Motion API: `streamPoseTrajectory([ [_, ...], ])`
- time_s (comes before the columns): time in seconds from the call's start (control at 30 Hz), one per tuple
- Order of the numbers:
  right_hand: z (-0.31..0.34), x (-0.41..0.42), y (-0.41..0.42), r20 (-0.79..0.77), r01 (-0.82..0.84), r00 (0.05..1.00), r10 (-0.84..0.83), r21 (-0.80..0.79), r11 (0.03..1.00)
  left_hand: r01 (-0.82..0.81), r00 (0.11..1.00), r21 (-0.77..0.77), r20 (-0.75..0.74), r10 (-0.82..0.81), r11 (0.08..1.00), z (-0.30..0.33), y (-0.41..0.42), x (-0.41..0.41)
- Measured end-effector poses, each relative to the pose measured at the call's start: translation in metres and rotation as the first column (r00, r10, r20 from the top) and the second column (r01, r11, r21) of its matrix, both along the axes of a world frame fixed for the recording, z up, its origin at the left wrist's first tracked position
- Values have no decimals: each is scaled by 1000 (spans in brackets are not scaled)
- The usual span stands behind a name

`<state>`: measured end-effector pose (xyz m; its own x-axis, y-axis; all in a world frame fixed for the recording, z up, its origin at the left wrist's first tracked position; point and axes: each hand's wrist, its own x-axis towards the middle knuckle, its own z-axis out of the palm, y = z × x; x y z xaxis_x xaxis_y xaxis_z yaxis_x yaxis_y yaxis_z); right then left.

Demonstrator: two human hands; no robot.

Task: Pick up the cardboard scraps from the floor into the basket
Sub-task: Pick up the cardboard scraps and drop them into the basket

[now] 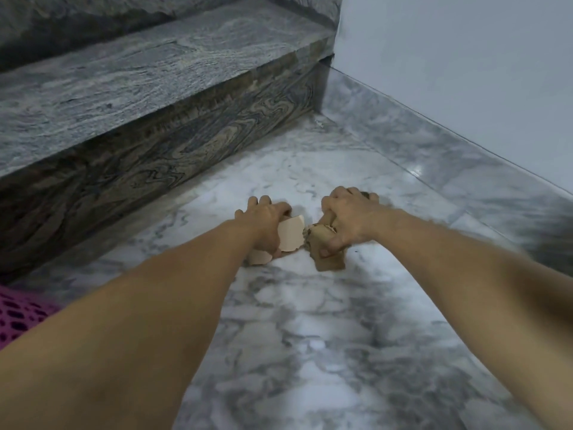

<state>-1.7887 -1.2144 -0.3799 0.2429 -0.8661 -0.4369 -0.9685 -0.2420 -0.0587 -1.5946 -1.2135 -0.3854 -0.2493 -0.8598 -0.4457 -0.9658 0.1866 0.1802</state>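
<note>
Both arms reach forward over the white marble floor (310, 321). My left hand (263, 221) is curled over pale cardboard scraps (291, 237); one light piece sticks out to its right and another shows under the wrist. My right hand (350, 218) grips a bundle of brown cardboard scraps (322, 240), with the thumb pressed on a torn brown piece that reaches down to the floor. The two hands are close together, almost touching. A pink mesh basket (18, 315) shows only as a corner at the left edge.
A dark veined stone step (139, 97) rises behind and to the left of the hands. A pale wall (465, 72) with a grey marble skirting (434, 144) runs along the right and meets the step in the far corner.
</note>
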Motion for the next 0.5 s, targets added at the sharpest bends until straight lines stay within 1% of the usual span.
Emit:
streamPoseTrajectory([
  [0.1, 1, -5, 8, 2, 4, 1000, -4, 4, 1000, -18, 1000, -12, 21, 18, 1000, 0, 2, 1],
  [0.2, 6, -8, 16, 54, 58, 997, -64, 90, 994, -24, 1000, -38, 1, 24, 999, 0, 7, 2],
  [0.27, 8, -10, 20, 58, 66, 996, -73, 116, 991, -38, 999, -47, -25, 37, 998, -1, 10, 1],
  [0.37, 7, -11, 28, 28, 78, 996, -82, 127, 989, -119, 992, -32, -51, 117, 992, -3, 17, 1],
  [0.5, 8, -13, 39, 83, 96, 991, -110, 152, 984, -226, 970, 23, -88, 227, 974, -1, 28, 6],
])
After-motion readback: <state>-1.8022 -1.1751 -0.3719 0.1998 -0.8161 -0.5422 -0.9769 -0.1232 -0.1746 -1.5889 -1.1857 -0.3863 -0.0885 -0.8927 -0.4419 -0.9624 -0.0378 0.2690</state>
